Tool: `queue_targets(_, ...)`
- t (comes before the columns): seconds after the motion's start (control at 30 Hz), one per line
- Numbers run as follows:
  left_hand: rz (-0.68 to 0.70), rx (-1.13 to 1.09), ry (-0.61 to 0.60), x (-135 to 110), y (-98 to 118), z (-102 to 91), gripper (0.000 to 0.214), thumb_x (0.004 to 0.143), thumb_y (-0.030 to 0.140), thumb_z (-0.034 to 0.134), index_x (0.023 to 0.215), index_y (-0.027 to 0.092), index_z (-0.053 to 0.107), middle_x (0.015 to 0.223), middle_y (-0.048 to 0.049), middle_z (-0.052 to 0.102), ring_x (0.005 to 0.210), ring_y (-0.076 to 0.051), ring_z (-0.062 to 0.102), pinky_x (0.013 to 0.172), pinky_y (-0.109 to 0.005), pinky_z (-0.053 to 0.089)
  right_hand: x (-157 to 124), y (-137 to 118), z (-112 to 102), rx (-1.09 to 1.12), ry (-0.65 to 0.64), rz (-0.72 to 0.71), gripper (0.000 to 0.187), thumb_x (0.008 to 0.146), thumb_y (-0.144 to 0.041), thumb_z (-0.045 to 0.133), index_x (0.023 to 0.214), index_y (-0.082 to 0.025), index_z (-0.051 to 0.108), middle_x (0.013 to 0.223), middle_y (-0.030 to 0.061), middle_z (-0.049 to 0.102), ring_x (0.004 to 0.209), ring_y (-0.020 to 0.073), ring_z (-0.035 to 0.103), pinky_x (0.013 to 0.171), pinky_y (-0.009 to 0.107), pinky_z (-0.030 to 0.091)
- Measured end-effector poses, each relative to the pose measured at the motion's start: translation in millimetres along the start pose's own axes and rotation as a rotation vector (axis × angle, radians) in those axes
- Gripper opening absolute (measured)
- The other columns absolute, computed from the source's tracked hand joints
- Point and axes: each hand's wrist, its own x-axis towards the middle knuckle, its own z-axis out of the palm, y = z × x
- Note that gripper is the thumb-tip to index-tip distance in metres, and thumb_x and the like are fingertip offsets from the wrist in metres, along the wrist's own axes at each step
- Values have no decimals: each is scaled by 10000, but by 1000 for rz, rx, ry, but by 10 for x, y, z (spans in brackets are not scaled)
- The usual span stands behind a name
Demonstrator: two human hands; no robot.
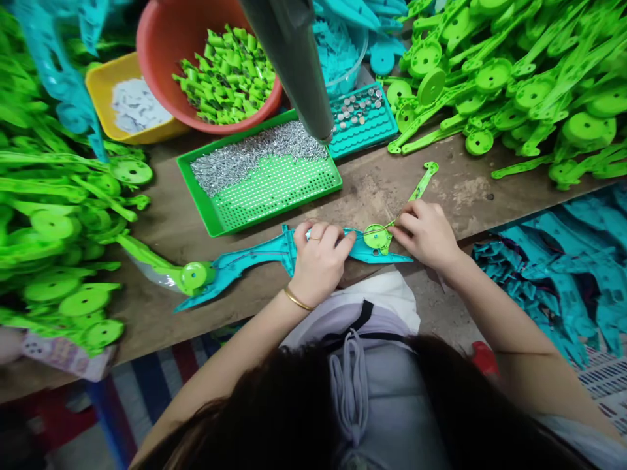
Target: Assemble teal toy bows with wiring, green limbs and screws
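A long blue plastic toy bow body (255,256) lies along the bench's front edge, with a green plastic arm at each end. My left hand (319,256) is closed over its middle, fingers curled and pressing on it. At its right end sits the green arm with a round wheel (376,239), its thin part (424,179) pointing away from me. A thin cord (377,229) runs across this wheel, and my right hand (422,234) pinches it just right of the wheel. The left green arm (194,277) also ends in a wheel, against the body's tip.
A green tray (274,204) of small screws and a blue tray (365,134) of metal pieces stand behind. Farther back are a red bowl (161,39) and a yellow bin (100,91). A grey tool (298,62) hangs overhead. Green arms (494,75) pile on both sides.
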Motion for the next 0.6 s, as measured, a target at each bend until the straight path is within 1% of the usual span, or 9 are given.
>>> queue_targets(0.13,11,-32,-92,99,-62,-26,342,922,116,429,1034,259,718,939,-92,632,971,-265,505,962,-509,332,18,-110,-54,-23,18,38,170,928,-348,540,940,-206,633,995,107,635,921,261,534,780,390,352)
queue_targets(0.2,17,-71,-152,154,-93,-53,343,907,104,425,1020,247,716,937,-93,617,979,-268,501,964,-507,334,25,-198,-77,10,29,5,181,943,-327,510,989,-209,639,1057,113,643,969,269,525,817,406,354)
queue_targets(0.27,41,-106,-201,196,-130,-83,339,903,104,422,1025,232,712,928,-94,608,979,-268,497,963,-497,336,42,-293,-75,63,26,-60,203,961,-316,476,992,-216,650,1118,104,647,1017,265,516,861,417,351)
queue_targets(0.33,79,-125,-243,226,-172,-112,341,905,108,417,1043,222,708,924,-92,605,972,-266,492,964,-483,337,71,-381,-43,92,20,-107,220,969,-314,466,976,-217,663,1142,98,652,1045,260,512,891,419,344)
queue_targets(0.47,132,-170,-318,269,-254,-157,349,910,105,410,1056,201,712,945,-89,615,960,-249,495,967,-461,340,140,-508,66,83,16,-152,201,952,-302,509,986,-204,681,1165,103,658,1072,265,515,920,422,334)
queue_targets(0.6,163,-237,-355,311,-323,-189,336,915,110,413,1008,211,720,937,-70,646,953,-225,525,972,-439,338,187,-566,126,99,-10,-133,202,950,-278,509,976,-192,690,1161,103,665,1046,261,523,921,426,331)
